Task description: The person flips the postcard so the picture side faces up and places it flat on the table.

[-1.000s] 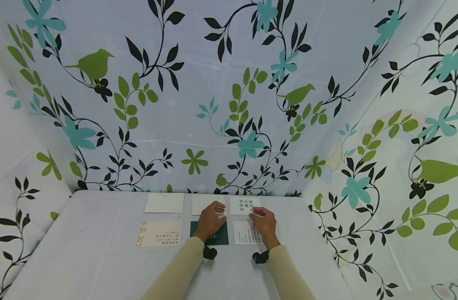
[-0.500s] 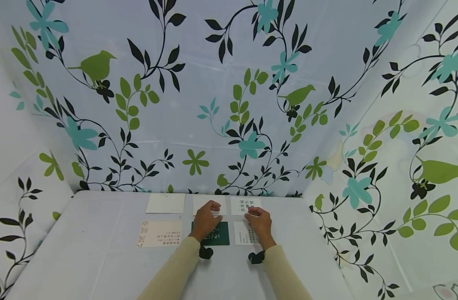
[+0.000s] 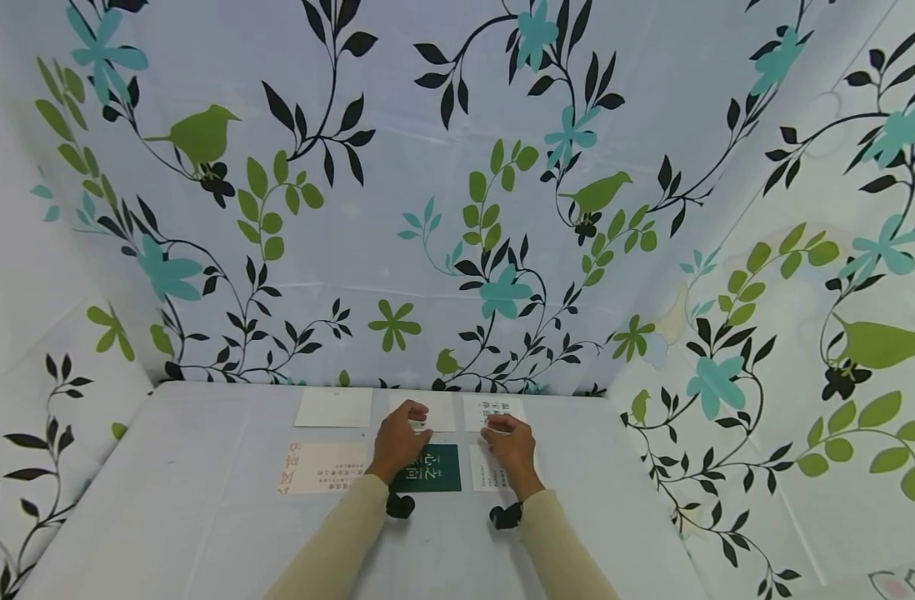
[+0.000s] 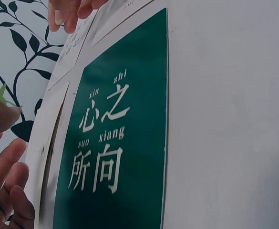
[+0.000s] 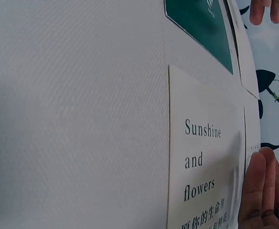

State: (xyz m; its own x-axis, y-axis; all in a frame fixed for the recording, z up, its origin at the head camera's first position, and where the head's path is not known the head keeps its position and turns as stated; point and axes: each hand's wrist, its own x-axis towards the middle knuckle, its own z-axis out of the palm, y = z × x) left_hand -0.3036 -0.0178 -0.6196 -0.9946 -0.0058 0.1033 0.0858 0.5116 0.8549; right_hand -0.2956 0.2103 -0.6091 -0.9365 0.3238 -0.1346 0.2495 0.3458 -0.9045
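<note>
Paper cards lie flat in two rows of three. My left hand (image 3: 397, 442) hovers with loosely bent fingers over the left part of a dark green card (image 3: 441, 468) with white characters, and holds nothing. My right hand (image 3: 513, 446), also holding nothing, is above the white "Sunshine and flowers" card (image 5: 201, 157). Its fingertips reach toward a white card with black characters (image 3: 495, 406) in the back row. Behind the left hand is a plain pale card (image 3: 441, 410), partly covered. In the left wrist view, the fingers (image 4: 8, 171) are spread apart from the green card.
A beige card with orange lettering (image 3: 318, 468) lies front left, a plain cream card (image 3: 334, 407) behind it. All rest on a white-covered table (image 3: 202, 500). A leaf-and-bird patterned curtain (image 3: 397, 208) rises behind the table's far edge and along the sides.
Both hands have drifted a little left. More of the green card's lettering shows now, and the right hand covers more of the front right card. The cards stay in place.
</note>
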